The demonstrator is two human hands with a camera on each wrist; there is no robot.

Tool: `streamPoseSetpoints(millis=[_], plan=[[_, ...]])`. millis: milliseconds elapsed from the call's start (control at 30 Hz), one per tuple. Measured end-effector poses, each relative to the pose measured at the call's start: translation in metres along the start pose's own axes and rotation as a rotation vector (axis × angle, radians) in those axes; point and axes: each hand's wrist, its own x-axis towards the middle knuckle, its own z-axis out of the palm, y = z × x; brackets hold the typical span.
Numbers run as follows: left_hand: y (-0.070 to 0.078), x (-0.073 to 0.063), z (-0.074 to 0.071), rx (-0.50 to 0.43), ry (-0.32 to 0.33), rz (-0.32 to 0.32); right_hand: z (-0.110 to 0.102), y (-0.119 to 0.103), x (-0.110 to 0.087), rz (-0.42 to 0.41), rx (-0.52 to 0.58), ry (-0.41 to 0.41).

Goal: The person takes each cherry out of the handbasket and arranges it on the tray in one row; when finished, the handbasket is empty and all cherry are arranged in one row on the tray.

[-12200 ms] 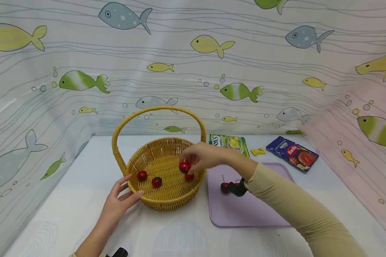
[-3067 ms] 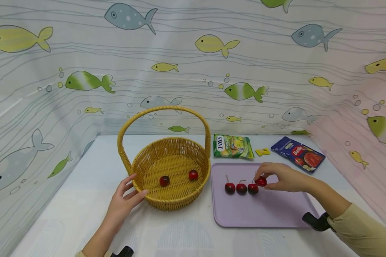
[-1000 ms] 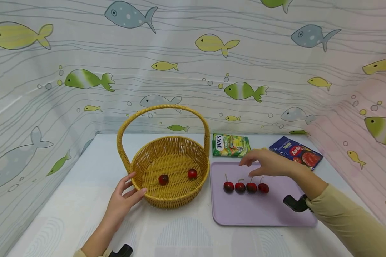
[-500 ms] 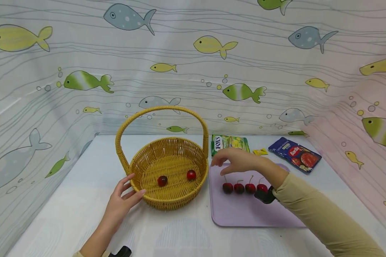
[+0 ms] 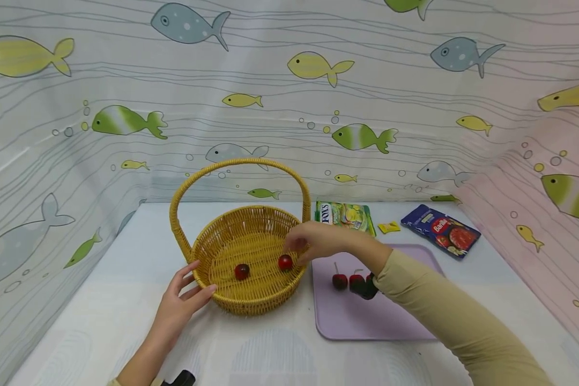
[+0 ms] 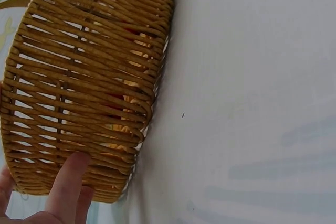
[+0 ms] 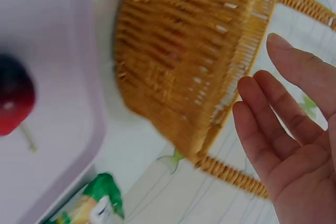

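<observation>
Yellow wicker basket (image 5: 251, 307) sat on the tabletop (image 5: 212, 343). From my end I logged the right hand (image 5: 317, 238) as nearer, holding nothing, fingers and thumb parted; red cherry (image 5: 285, 262) inside, just below the fingertips, round, no evident long axis. Left hand (image 5: 179, 300), fingers loosely extended, touched the basket.

"How's the left hand (image 5: 180, 300)?"
"Fingers spread, thumb apart, forearm (image 5: 147, 351) slanting in from below."
"And the right hand (image 5: 320, 239)?"
"Loosely bent fingers, thumb clear of their tips, arm (image 5: 453, 313) stretched leftward."
</observation>
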Motion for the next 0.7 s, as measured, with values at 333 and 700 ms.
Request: streamPoseSetpoints(millis=[333, 700], plan=[[-0.002, 0.001, -0.001, -0.008, -0.014, -0.004, 0.000, -0.016, 0.044, -0.056, 0.003, -0.075], [-0.002, 0.002, -0.002, 0.006, -0.012, -0.007, 0.004, -0.017, 0.090, 0.026, -0.007, -0.134]])
